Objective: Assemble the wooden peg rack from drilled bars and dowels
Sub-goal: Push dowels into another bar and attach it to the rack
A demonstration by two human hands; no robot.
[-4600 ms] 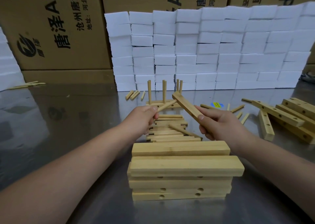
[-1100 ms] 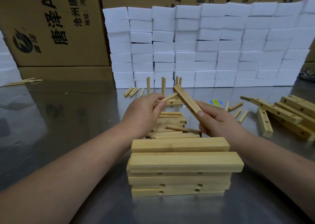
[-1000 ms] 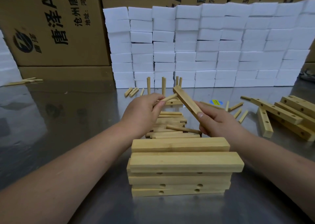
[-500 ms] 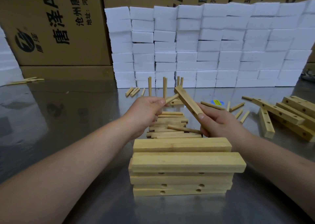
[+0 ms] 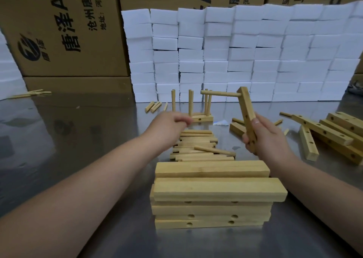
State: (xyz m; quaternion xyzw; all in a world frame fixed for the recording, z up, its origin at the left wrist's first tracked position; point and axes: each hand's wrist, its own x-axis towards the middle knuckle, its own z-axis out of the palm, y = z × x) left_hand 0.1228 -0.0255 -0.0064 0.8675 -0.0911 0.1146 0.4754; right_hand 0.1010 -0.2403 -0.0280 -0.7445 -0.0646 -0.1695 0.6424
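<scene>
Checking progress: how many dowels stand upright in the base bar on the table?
4 upright dowels: left dowel, middle dowel, two close together at right, all in the base bar. Others may be hidden behind them.

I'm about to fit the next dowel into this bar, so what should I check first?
1. Bar held firmly: ok, the right hand grips the drilled bar at its lower end.
2. First dowel in place: ok, the inserted dowel sticks sideways from the top hole.
3. Free holes left: ok, open holes show lower on the bar.
4. Other hand empty: cannot tell, the left hand is blurred.
5. Spare dowels near: ok, the dowel pile lies beside the left hand.
</scene>
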